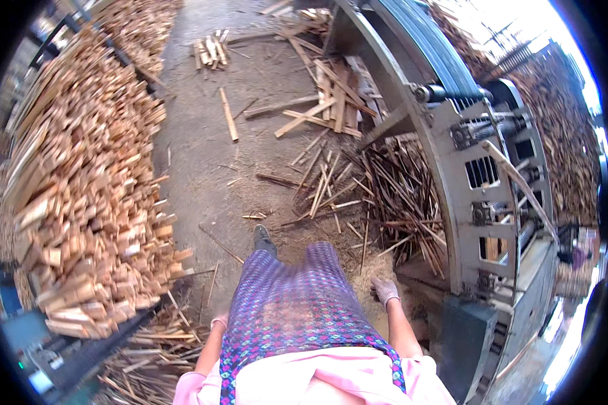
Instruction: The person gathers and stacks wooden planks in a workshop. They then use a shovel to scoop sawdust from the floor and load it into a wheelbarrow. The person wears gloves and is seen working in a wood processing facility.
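Observation:
My right hand (385, 290), in a pale glove, hangs at my right side above dusty ground. Its fingers are loosely apart and nothing shows in them. Of my left hand (220, 320), only a blurred gloved part shows beside the patterned purple apron (287, 304); its fingers are hidden. Nearest to the right hand is a heap of thin dark wood strips (405, 202) under the machine frame. Close to the left hand lie loose wood slivers (152, 347).
A tall stack of cut wood pieces (94, 182) lines the left. On the right stands a metal machine (446, 155) with a belt (425, 40). Boards (338, 94) and a single slat (228, 115) lie on the floor ahead. A dark shoe (263, 239) shows below the apron.

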`<action>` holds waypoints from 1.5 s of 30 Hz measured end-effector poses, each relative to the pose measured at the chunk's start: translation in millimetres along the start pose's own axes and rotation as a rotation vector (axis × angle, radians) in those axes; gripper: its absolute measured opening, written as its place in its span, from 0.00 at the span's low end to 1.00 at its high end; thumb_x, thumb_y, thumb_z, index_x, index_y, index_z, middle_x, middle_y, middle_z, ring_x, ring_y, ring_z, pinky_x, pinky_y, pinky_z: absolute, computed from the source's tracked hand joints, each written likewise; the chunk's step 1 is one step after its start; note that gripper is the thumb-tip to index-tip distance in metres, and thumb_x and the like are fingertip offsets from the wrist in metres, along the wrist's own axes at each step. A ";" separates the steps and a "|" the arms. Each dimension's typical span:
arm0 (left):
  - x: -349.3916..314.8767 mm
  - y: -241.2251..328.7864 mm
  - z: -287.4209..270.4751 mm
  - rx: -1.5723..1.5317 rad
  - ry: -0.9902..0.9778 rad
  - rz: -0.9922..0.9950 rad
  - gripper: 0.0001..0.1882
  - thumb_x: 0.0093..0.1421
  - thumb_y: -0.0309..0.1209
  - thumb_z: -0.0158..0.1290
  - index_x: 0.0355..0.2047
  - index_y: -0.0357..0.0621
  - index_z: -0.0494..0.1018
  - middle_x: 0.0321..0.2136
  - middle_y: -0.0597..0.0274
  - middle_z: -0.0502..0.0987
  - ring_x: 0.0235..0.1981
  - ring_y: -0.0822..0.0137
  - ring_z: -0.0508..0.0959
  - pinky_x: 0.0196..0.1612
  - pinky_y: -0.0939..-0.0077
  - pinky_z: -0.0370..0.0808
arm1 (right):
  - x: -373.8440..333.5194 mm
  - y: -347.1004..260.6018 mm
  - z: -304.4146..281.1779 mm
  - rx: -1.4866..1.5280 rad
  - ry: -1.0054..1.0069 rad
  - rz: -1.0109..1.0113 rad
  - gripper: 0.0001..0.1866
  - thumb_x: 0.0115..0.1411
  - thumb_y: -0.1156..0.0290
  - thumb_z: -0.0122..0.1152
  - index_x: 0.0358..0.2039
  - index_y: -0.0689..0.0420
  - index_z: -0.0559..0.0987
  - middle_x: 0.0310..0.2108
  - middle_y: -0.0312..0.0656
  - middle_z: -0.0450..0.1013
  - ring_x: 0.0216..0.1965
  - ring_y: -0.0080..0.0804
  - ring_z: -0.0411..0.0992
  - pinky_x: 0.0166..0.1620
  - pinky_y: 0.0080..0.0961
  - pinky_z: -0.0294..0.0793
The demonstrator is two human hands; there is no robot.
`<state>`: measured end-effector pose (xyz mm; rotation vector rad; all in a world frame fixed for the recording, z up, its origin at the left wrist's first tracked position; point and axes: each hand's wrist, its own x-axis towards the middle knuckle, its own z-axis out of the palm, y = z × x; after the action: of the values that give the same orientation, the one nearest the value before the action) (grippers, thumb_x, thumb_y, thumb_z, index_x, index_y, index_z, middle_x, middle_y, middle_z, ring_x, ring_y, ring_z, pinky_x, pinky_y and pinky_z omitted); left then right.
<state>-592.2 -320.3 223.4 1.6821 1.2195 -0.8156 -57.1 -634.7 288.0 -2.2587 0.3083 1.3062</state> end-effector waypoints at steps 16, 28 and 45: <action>105.3 212.3 -215.8 0.021 0.138 0.191 0.25 0.65 0.41 0.50 0.56 0.35 0.76 0.54 0.42 0.79 0.58 0.50 0.77 0.61 0.66 0.70 | -0.4 67.0 37.3 -0.093 0.294 -0.488 0.14 0.63 0.57 0.58 0.29 0.54 0.81 0.29 0.43 0.79 0.33 0.40 0.78 0.39 0.35 0.75; 177.9 411.0 -203.1 0.767 -0.084 0.567 0.28 0.64 0.44 0.48 0.56 0.34 0.75 0.53 0.39 0.79 0.58 0.45 0.76 0.60 0.61 0.72 | -111.7 159.0 59.9 1.026 0.434 0.292 0.18 0.65 0.53 0.61 0.40 0.57 0.81 0.30 0.39 0.79 0.26 0.27 0.75 0.28 0.26 0.73; 214.6 560.9 -205.4 0.802 -0.238 0.470 0.30 0.64 0.45 0.51 0.58 0.35 0.74 0.55 0.40 0.78 0.60 0.48 0.76 0.61 0.65 0.71 | -104.0 62.7 128.2 0.794 0.507 0.126 0.16 0.66 0.57 0.53 0.41 0.55 0.81 0.28 0.45 0.78 0.29 0.39 0.78 0.35 0.32 0.76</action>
<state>10.0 -125.3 270.2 2.2855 0.2853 -1.2433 -232.6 -625.3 305.1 -1.8304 0.9659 0.4783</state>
